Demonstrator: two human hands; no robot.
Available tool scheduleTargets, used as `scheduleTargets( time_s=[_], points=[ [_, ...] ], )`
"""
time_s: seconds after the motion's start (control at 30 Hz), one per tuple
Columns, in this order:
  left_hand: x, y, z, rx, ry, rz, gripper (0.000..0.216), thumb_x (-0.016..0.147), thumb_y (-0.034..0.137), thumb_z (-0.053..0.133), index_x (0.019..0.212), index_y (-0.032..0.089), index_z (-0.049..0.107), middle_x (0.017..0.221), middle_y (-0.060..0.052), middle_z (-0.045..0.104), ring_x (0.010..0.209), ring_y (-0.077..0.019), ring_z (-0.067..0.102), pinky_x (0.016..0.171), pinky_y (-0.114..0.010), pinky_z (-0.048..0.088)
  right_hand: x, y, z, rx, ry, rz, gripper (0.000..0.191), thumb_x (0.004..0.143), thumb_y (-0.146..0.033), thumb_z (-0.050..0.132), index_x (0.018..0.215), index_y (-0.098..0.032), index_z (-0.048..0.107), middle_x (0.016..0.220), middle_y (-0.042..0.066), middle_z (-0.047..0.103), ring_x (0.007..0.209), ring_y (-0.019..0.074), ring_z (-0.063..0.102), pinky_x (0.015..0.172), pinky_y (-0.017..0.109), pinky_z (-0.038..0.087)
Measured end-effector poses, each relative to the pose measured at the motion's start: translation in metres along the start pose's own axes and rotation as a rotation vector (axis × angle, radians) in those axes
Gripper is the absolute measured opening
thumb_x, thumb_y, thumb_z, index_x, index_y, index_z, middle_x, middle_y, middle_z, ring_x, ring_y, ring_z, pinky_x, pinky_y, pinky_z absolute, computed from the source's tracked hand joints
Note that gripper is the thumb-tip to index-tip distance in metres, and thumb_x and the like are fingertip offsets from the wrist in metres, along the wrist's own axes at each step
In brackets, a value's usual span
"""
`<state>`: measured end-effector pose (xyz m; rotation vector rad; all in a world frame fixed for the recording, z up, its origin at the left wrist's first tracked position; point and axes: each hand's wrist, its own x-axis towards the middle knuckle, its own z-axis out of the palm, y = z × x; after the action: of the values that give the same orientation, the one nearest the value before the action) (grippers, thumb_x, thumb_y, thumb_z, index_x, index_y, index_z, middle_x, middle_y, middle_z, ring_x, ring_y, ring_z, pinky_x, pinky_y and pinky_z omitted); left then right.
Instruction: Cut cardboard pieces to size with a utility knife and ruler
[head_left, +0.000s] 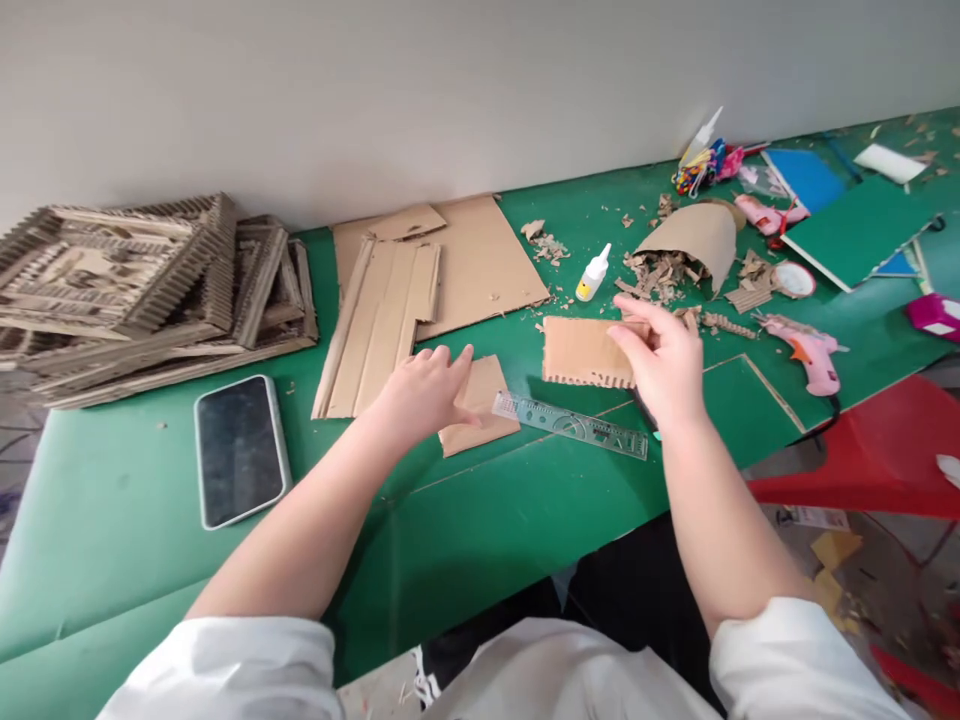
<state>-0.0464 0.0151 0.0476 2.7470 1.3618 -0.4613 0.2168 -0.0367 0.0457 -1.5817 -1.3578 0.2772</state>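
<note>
My right hand (664,365) pinches the right end of a small piece of corrugated cardboard (581,347), its ragged fluted edge facing me. Over another small cardboard piece (484,405) on the table rests my left hand (427,395), fingers spread, touching or just above it. A clear plastic ruler (581,427) lies between the hands, its left end overlapping that second piece. Part of a dark tool with a green tip (657,435) shows beneath my right hand, mostly hidden. Just beyond stands a small white glue bottle (593,275).
Stacked corrugated cardboard frames (150,280) and a phone (241,452) are at left. Larger cardboard sheets (480,260) lie behind my left hand. To the right are a curved cardboard piece (694,240), scraps, a pink glue gun (814,355), a tape roll (793,280) and a red stool (885,450).
</note>
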Motion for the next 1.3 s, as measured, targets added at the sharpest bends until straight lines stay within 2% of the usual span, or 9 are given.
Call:
scheduleTargets(
  time_s=[0.13,0.23,0.33,0.43,0.53,0.73,0.97,1.1,1.3],
  points=[
    [0.0,-0.018,-0.011,-0.237,0.057,-0.068,0.058,0.075,0.046,0.067,0.121,0.013,0.053,0.109,-0.014,0.057,0.098,-0.0288,0.059,0.081,-0.034,0.046,0.01,-0.007,0.024,0.128,-0.066,-0.019,0.023,0.074,-0.026,0.068,0.097,-0.024,0.07,0.089,0.0,0.071,0.071,0.0134,0.061,0.063,0.028,0.05],
    [-0.01,-0.046,-0.027,-0.487,0.303,-0.136,0.031,0.081,0.034,0.058,0.108,0.019,0.06,0.1,-0.007,0.061,0.091,-0.0224,0.059,0.074,-0.03,0.046,0.028,-0.02,0.031,0.153,-0.078,-0.127,0.011,0.075,-0.028,0.068,0.085,-0.024,0.07,0.084,-0.001,0.07,0.072,0.0138,0.061,0.064,0.028,0.049],
    [-0.026,-0.064,-0.04,-0.662,0.598,-0.233,0.026,0.081,0.033,0.058,0.103,0.022,0.064,0.096,-0.003,0.065,0.089,-0.0198,0.06,0.077,-0.029,0.046,0.045,-0.036,0.032,0.173,-0.046,-0.205,0.009,0.078,-0.031,0.066,0.083,-0.025,0.069,0.081,-0.002,0.069,0.072,0.0134,0.061,0.064,0.027,0.049],
    [-0.038,-0.067,-0.048,-0.821,0.688,-0.308,0.029,0.075,0.039,0.065,0.099,0.024,0.066,0.089,0.0,0.067,0.082,-0.0176,0.061,0.072,-0.027,0.046,0.052,-0.043,0.033,0.208,-0.033,-0.227,0.012,0.078,-0.035,0.066,0.086,-0.026,0.069,0.082,-0.002,0.069,0.071,0.0129,0.061,0.062,0.026,0.048],
    [-0.041,-0.06,-0.052,-0.954,0.634,-0.327,0.04,0.067,0.044,0.072,0.1,0.022,0.066,0.078,0.001,0.065,0.073,-0.0167,0.059,0.062,-0.025,0.046,0.047,-0.038,0.034,0.229,-0.013,-0.221,0.013,0.079,-0.036,0.066,0.086,-0.026,0.068,0.082,-0.002,0.068,0.072,0.0129,0.061,0.063,0.026,0.049],
    [-0.031,-0.042,-0.05,-1.35,0.258,-0.122,0.046,0.073,0.045,0.069,0.113,0.023,0.065,0.077,-0.001,0.063,0.07,-0.0134,0.058,0.058,-0.022,0.046,0.034,-0.032,0.029,0.264,0.056,-0.254,0.01,0.081,-0.033,0.064,0.087,-0.024,0.066,0.086,0.0,0.069,0.078,0.0135,0.064,0.069,0.028,0.051],
    [-0.03,-0.032,-0.047,-1.566,0.202,0.047,0.072,0.073,0.039,0.072,0.136,0.025,0.041,0.048,0.01,0.038,0.039,-0.0045,0.034,0.038,-0.017,0.029,0.032,-0.041,0.025,0.174,0.198,-0.388,0.01,0.084,-0.033,0.061,0.086,-0.024,0.064,0.085,0.001,0.067,0.081,0.0162,0.063,0.072,0.032,0.052],
    [-0.032,-0.026,-0.049,-1.576,0.212,0.044,0.081,0.07,0.035,0.075,0.14,0.028,0.034,0.047,0.012,0.033,0.036,-0.0044,0.032,0.035,-0.016,0.023,0.026,-0.042,0.03,0.114,0.125,-0.34,0.016,0.085,-0.04,0.057,0.087,-0.025,0.064,0.089,0.002,0.067,0.085,0.0182,0.064,0.074,0.034,0.053],
    [-0.026,-0.019,-0.046,-1.645,0.147,0.074,0.079,0.071,0.034,0.074,0.139,0.025,0.034,0.047,0.012,0.038,0.038,-0.0057,0.04,0.039,-0.017,0.032,0.016,-0.047,0.039,0.114,0.003,-0.342,0.016,0.085,-0.042,0.057,0.088,-0.029,0.064,0.087,-0.001,0.067,0.08,0.0162,0.064,0.067,0.033,0.054]
  ],
)
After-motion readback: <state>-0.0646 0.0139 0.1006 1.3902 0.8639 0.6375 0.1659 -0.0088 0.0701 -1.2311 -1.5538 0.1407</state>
